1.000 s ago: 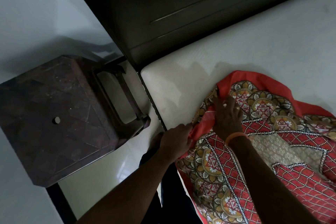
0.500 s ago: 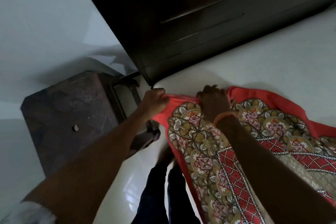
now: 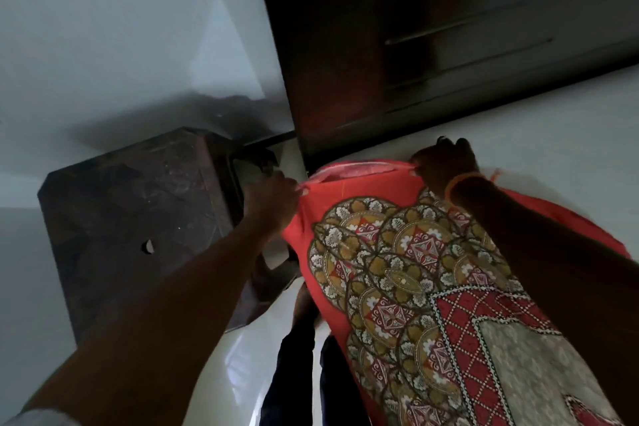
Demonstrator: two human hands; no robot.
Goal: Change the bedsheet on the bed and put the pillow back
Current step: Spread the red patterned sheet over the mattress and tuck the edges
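The red patterned bedsheet (image 3: 408, 273) lies over the near-left corner of the white mattress (image 3: 539, 135), w/ its top hem stretched between the two hands, close under the dark headboard (image 3: 432, 28). The left hand (image 3: 273, 202) pinches the hem at the mattress corner, fingers curled on the cloth, just beside the dark brown stool (image 3: 138, 218). The right hand (image 3: 444, 162) grips the same hem further along, knuckles up, fingers folded around the edge; an orange band sits at its wrist. Between the hands the hem bows up a little and the pale inner side shows. From the grips the sheet runs down toward the person & off the mattress side, above the glossy white floor (image 3: 242, 356).
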